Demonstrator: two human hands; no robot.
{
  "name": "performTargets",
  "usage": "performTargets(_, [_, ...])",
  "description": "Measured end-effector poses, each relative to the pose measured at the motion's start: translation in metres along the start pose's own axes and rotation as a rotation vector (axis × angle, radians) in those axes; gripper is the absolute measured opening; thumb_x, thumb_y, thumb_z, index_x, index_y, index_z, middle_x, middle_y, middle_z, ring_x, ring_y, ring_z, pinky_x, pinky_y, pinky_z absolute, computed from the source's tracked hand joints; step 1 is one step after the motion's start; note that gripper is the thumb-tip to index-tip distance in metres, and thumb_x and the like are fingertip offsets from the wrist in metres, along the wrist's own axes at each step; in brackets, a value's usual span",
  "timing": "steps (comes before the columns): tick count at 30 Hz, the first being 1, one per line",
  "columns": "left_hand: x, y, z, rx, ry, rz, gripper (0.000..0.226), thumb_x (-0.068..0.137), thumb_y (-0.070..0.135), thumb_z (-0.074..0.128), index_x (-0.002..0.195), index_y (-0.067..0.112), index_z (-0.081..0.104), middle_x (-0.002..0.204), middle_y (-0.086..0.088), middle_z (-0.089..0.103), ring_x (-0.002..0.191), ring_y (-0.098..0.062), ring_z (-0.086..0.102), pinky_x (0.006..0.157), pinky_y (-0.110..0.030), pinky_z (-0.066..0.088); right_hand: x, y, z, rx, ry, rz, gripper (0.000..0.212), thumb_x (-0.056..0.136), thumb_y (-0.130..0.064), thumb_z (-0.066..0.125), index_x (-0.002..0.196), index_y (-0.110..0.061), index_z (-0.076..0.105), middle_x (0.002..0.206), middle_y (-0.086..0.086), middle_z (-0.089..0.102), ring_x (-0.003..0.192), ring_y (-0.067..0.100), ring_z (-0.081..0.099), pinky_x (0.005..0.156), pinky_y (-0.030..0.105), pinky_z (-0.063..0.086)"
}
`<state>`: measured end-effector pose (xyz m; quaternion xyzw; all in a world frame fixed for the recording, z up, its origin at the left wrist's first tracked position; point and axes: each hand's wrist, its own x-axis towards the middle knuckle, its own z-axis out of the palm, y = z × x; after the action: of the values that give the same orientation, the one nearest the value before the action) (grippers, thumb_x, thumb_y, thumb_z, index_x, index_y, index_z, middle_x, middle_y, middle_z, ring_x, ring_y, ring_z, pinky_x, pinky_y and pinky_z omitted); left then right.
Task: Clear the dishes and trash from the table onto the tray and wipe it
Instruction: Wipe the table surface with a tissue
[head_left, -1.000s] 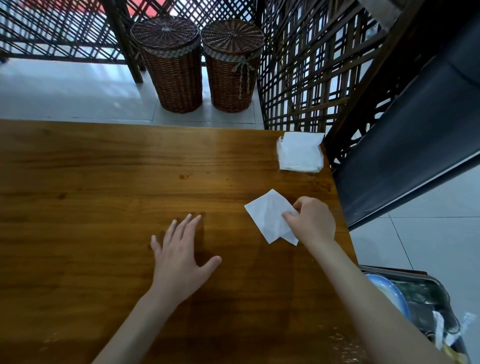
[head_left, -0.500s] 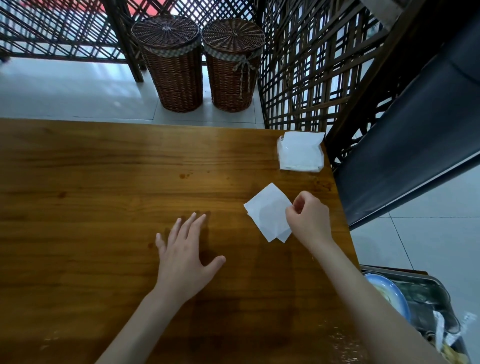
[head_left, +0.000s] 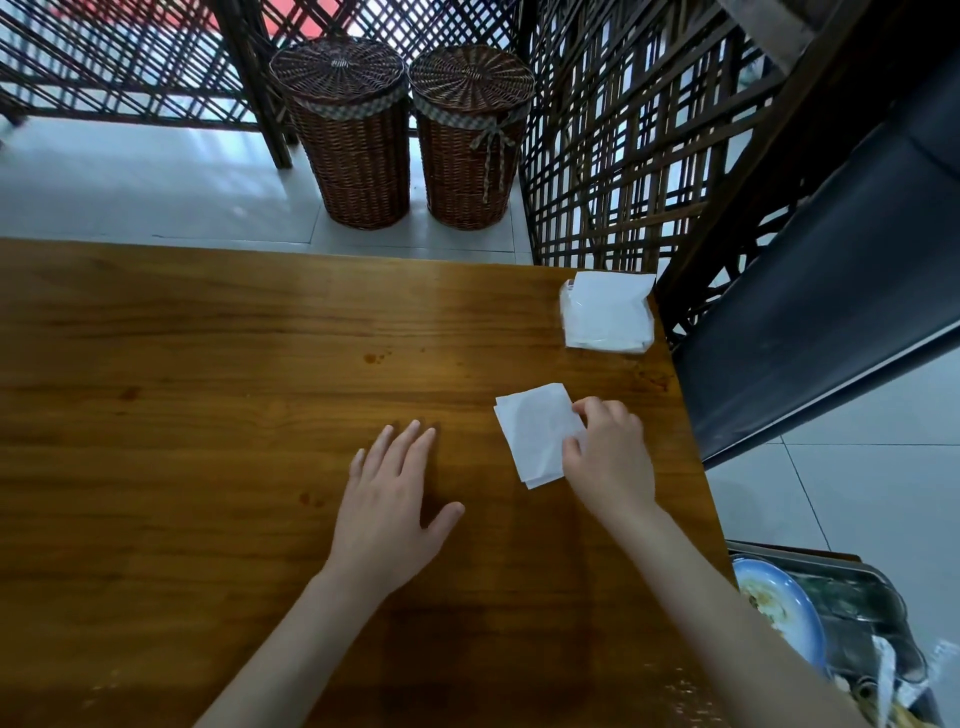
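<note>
Left hand (head_left: 392, 506): flat on the worktop (head_left: 208, 389), palm down, fingers spread, holding nothing
Right hand (head_left: 608, 457): thumb and fingertips pinched on the near-right edge of a folded white napkin (head_left: 535, 434)
Napkin: lies on the worktop between the two hands, touching the right, apart from the left
Napkin pack (head_left: 608, 312): clear wrapper, on the far corner beyond the right hand
Stains (head_left: 376, 357): small dark spots beyond the left hand
Tray (head_left: 857, 597): metal, off the worktop edge, beside the right forearm
Plate (head_left: 779, 603): blue rim, food residue, on the tray
</note>
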<state>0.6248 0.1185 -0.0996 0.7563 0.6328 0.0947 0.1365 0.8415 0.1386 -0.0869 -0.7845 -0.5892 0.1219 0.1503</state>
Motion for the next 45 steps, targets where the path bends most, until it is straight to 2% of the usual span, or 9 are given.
performTargets(4, [0.017, -0.008, 0.008, 0.154, -0.006, -0.001, 0.087, 0.083, 0.073, 0.027, 0.15, 0.023, 0.004, 0.158, 0.002, 0.009, 0.145, -0.021, 0.002, 0.11, -0.038, -0.004, -0.005, -0.016, 0.016, -0.021, -0.058, -0.187, 0.032, 0.089, -0.023, 0.053, 0.121, -0.016, 0.056, 0.121, -0.001, 0.054, 0.112, 0.013, 0.046, 0.082, 0.022, 0.047])
performTargets(9, [0.024, -0.02, 0.014, 0.247, -0.027, -0.021, 0.089, 0.079, 0.077, 0.015, 0.15, 0.023, 0.013, 0.156, 0.001, 0.016, 0.144, -0.023, 0.009, 0.11, -0.042, -0.002, 0.001, -0.024, 0.025, -0.114, -0.006, -0.157, 0.03, 0.089, -0.034, 0.056, 0.112, -0.015, 0.059, 0.114, 0.001, 0.054, 0.104, 0.015, 0.047, 0.076, 0.019, 0.044])
performTargets(11, [0.026, -0.02, 0.013, 0.265, -0.032, -0.015, 0.088, 0.079, 0.076, 0.018, 0.148, 0.022, 0.021, 0.154, 0.0, 0.023, 0.143, -0.025, 0.016, 0.111, -0.044, 0.002, 0.006, -0.027, 0.026, -0.072, 0.023, -0.123, 0.022, 0.09, -0.03, 0.057, 0.104, -0.014, 0.062, 0.105, 0.001, 0.057, 0.097, 0.012, 0.048, 0.072, 0.016, 0.042])
performTargets(14, [0.025, -0.021, 0.011, 0.241, -0.026, 0.011, 0.083, 0.078, 0.071, 0.033, 0.14, 0.016, 0.042, 0.144, -0.005, 0.043, 0.135, -0.029, 0.035, 0.108, -0.048, 0.017, 0.013, -0.028, 0.027, -0.012, 0.023, -0.098, 0.012, 0.09, -0.02, 0.058, 0.089, -0.011, 0.064, 0.091, 0.001, 0.058, 0.09, 0.013, 0.051, 0.069, 0.016, 0.038])
performTargets(18, [0.025, -0.023, 0.012, 0.22, -0.01, 0.011, 0.078, 0.077, 0.066, 0.041, 0.134, 0.014, 0.051, 0.137, -0.006, 0.051, 0.129, -0.03, 0.044, 0.104, -0.05, 0.023, 0.023, -0.03, 0.028, -0.007, 0.043, -0.083, 0.011, 0.09, -0.015, 0.057, 0.087, -0.008, 0.065, 0.088, 0.003, 0.059, 0.088, 0.014, 0.05, 0.069, 0.019, 0.042])
performTargets(27, [0.018, -0.03, 0.001, 0.202, -0.049, 0.017, 0.075, 0.081, 0.065, 0.038, 0.139, 0.018, 0.045, 0.142, -0.005, 0.046, 0.133, -0.029, 0.039, 0.107, -0.051, 0.014, 0.02, -0.036, 0.022, -0.003, 0.03, -0.095, 0.01, 0.09, -0.012, 0.057, 0.083, -0.007, 0.064, 0.083, 0.003, 0.059, 0.08, 0.011, 0.048, 0.067, 0.015, 0.034])
performTargets(33, [-0.003, -0.116, -0.04, 0.047, 0.006, -0.031, 0.068, 0.086, 0.059, 0.028, 0.141, 0.019, 0.04, 0.147, -0.003, 0.038, 0.139, -0.023, 0.026, 0.113, -0.046, 0.012, 0.018, -0.059, 0.024, 0.004, 0.065, -0.124, 0.011, 0.089, -0.014, 0.059, 0.083, -0.006, 0.064, 0.083, 0.005, 0.058, 0.083, 0.013, 0.052, 0.067, 0.016, 0.037])
performTargets(37, [0.023, -0.17, -0.061, 0.043, 0.012, -0.092, 0.056, 0.095, 0.042, 0.036, 0.146, 0.019, 0.031, 0.151, -0.003, 0.03, 0.142, -0.023, 0.018, 0.115, -0.047, 0.012, 0.027, -0.092, 0.04, 0.016, 0.123, -0.116, 0.014, 0.091, -0.016, 0.057, 0.09, -0.004, 0.065, 0.092, 0.007, 0.061, 0.088, 0.015, 0.052, 0.069, 0.016, 0.038])
performTargets(45, [0.074, -0.174, -0.041, 0.107, -0.013, 0.079, 0.058, 0.092, 0.043, 0.021, 0.147, 0.023, 0.027, 0.152, 0.002, 0.029, 0.142, -0.021, 0.018, 0.113, -0.041, 0.009, 0.062, -0.148, 0.071, -0.003, 0.166, -0.178, 0.013, 0.09, -0.017, 0.058, 0.085, -0.008, 0.065, 0.088, 0.004, 0.06, 0.084, 0.013, 0.045, 0.062, 0.02, 0.033])
